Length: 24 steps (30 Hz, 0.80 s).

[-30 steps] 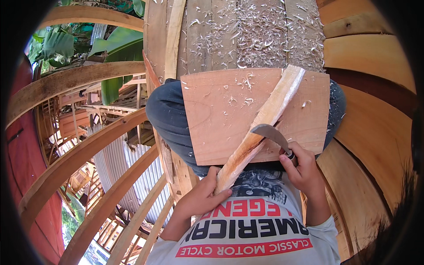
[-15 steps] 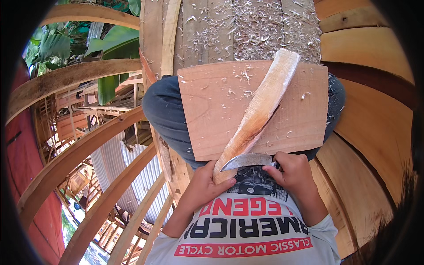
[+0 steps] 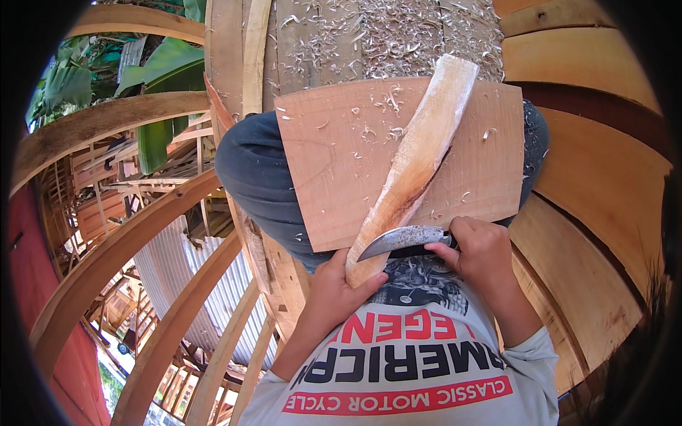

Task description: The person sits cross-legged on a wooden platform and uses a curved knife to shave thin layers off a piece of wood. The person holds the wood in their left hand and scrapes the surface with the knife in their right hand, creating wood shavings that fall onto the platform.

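Observation:
My left hand (image 3: pixel 346 283) is closed around the near end of a long, slightly curved piece of wood (image 3: pixel 419 153). The piece is pale at its far end and has a dark brown streak along its right side. It lies slanting across a flat wooden board (image 3: pixel 320 163) on my lap. In my right hand (image 3: pixel 474 250) is a knife with a curved, speckled grey blade (image 3: pixel 405 240); the fingers wrap its handle. The blade points left and lies across the wood near my left hand. Whether the edge touches the wood, I cannot tell.
Curled shavings (image 3: pixel 405 39) cover the plank floor (image 3: pixel 305 42) beyond my knees, and some lie on the board. Curved wooden ribs (image 3: pixel 142 284) rise on the left, with corrugated metal sheets (image 3: pixel 192 273) beyond them. Wide wooden planks (image 3: pixel 590 170) wall the right side.
My right hand and the knife have moved slightly up and away from my body. The left hand still holds the wood's near end. The whole view has shifted a little.

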Motion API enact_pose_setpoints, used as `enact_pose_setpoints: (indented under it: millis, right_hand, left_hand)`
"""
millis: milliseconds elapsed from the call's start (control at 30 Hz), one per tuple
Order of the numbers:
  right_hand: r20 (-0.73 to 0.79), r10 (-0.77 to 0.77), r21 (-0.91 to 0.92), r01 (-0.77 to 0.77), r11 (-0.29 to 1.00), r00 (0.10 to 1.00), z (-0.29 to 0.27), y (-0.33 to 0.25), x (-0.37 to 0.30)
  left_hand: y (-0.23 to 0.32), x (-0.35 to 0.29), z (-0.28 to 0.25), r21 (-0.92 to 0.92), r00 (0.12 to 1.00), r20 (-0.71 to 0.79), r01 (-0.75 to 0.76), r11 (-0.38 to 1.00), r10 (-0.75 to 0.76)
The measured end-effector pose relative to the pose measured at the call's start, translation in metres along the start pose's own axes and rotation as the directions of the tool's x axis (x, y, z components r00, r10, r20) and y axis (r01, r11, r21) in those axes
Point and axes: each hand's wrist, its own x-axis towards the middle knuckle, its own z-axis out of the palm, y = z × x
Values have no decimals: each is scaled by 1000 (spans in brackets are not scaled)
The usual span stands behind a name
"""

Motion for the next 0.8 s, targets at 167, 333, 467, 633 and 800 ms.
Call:
enact_pose_setpoints:
  millis: [167,333,467,633,800]
  right_hand:
    - [-88,-44,-69,38,997,995,6,3,7]
    - [-140,-72,-124,55,991,988,11,6,11]
    - [-184,-92,-144,66,987,979,14,6,13]
    - [-190,-97,-189,61,980,977,9,5,14]
    - [-206,-106,-210,62,976,973,6,5,16]
  left_hand:
    - [-6,4,-1,-45,999,17,-39,998,39]
    - [-5,7,-4,-44,999,29,-38,998,39]
    - [-11,7,-4,-55,998,42,-42,998,44]
    - [-6,6,-5,-95,998,62,-20,995,26]
    - [-8,5,-3,-78,998,52,-24,997,28]
